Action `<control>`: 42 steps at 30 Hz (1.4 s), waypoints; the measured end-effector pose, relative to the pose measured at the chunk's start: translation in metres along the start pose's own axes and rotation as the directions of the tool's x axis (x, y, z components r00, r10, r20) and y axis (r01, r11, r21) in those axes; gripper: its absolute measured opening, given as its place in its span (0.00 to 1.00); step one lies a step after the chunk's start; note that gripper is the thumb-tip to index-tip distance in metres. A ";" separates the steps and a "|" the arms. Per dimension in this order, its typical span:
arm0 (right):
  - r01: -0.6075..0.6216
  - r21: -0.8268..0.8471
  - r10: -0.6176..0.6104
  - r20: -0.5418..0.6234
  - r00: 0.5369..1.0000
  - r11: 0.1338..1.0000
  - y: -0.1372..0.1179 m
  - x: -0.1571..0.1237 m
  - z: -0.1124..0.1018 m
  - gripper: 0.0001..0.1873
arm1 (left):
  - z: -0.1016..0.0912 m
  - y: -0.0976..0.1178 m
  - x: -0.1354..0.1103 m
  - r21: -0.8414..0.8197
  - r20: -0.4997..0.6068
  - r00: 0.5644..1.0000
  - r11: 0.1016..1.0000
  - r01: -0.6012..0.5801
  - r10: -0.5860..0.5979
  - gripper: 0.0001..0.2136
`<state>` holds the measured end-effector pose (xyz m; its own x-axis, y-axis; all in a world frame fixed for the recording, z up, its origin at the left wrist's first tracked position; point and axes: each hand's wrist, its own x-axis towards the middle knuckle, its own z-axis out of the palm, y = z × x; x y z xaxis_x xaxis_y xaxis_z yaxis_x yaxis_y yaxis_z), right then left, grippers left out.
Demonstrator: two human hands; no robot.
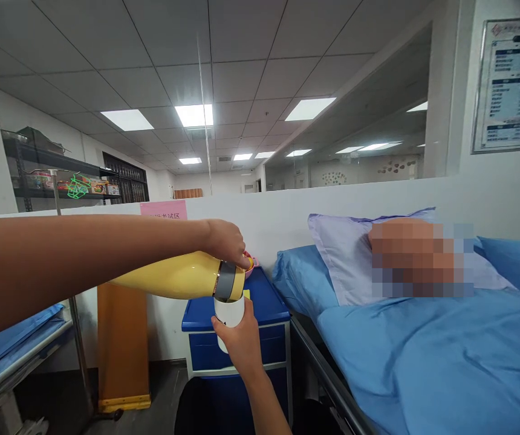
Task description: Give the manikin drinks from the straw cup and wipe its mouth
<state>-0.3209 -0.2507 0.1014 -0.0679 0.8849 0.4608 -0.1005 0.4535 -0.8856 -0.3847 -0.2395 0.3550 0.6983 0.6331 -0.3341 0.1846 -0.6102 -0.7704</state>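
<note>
A yellow thermos jug (173, 275) with a grey band lies tipped almost level, its mouth end to the right. My left hand (226, 238) is closed on its upper part near the lid, fingers bent over the top; the handle is mostly hidden. Right under the jug's mouth is a white cup (229, 312), close against it. My right hand (242, 341) wraps round the cup from below, the thumb on its left side. Whether liquid runs between them cannot be made out. Behind the cup, something pink and yellow (251, 263) is partly hidden.
A blue bedside cabinet (266, 308) stands behind my hands. On the right is a bed with blue bedding (396, 356); a blurred head (416, 257) rests on a pale pillow (332, 254). An orange-brown panel (123, 350), a pole (78, 344) and another bed (19, 344) are at left.
</note>
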 end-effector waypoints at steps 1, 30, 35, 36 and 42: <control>0.002 0.008 -0.002 0.001 1.000 1.000 0.001 0.000 0.000 0.28 | 0.000 0.002 0.000 -0.012 -0.006 1.000 1.000 0.005 -0.005 0.21; -0.040 -0.020 0.041 0.037 0.998 0.999 0.034 -0.007 -0.006 0.25 | 0.050 0.013 0.014 -0.176 0.007 0.991 0.976 0.130 -0.131 0.22; -0.142 -0.139 0.140 -0.023 0.990 0.980 0.062 -0.005 -0.011 0.29 | 0.096 -0.005 0.001 -0.155 0.057 0.973 0.961 0.230 -0.223 0.26; -0.167 -0.150 0.163 -0.037 0.986 0.974 0.070 -0.005 -0.013 0.29 | 0.109 -0.009 -0.005 -0.163 0.048 0.956 0.942 0.293 -0.289 0.28; -0.334 -0.082 0.328 -0.080 0.941 0.939 0.110 0.000 -0.031 0.31 | 0.195 -0.020 -0.033 -0.335 0.042 0.516 0.475 0.814 -0.855 0.27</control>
<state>-0.3015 -0.1973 0.0021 -0.0179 0.9901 0.1390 0.0092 0.1392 -0.9902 -0.5465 -0.1557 0.2759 0.1732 0.8690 0.4636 0.8876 0.0663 -0.4558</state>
